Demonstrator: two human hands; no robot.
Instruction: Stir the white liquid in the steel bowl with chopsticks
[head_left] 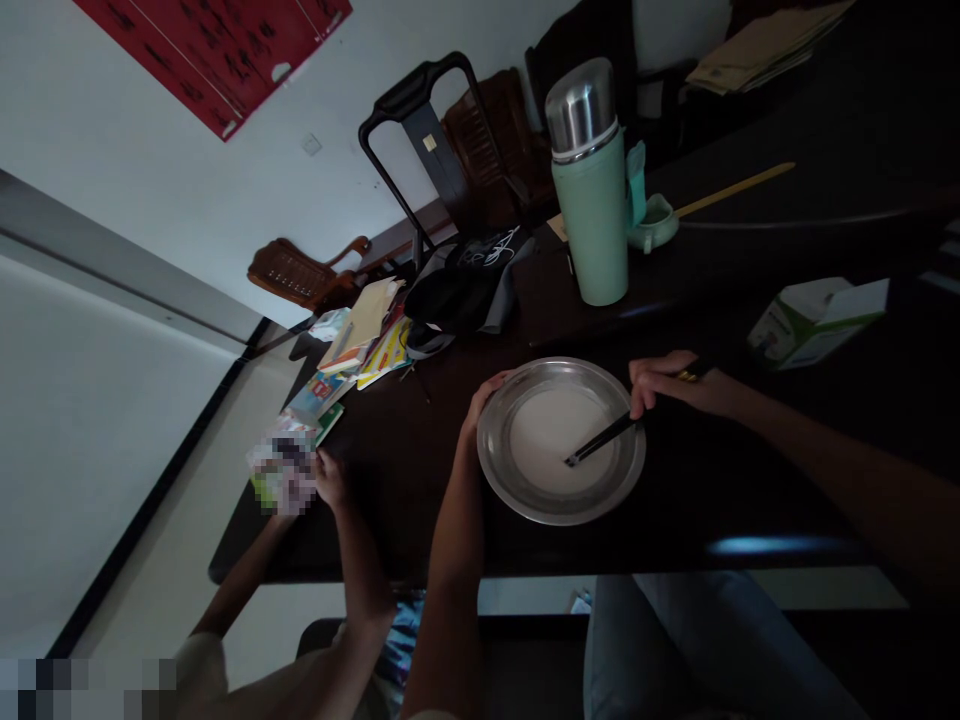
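Observation:
A round metal bowl (491, 460) stands on the dark table in front of me, with a whitish, smooth mixture (551, 425) in it. My left hand (481, 402) holds the bowl's far left rim, its fingers curled around the edge. Pinched in my right hand (664, 380) is a pair of dark chopsticks (607, 437), slanting down to the left over the near right rim. Their pale tips dip into the mixture near the middle of the bowl. The chopsticks' upper ends show gold bands above my fist.
A green thermos (592, 215) stands behind the bowl, beside a small green cup (655, 225). An opened carton (814, 322) lies right. A black bag (465, 285) and books (360, 340) lie back left. At left, another person's hands (330, 478) hold a blurred-out item.

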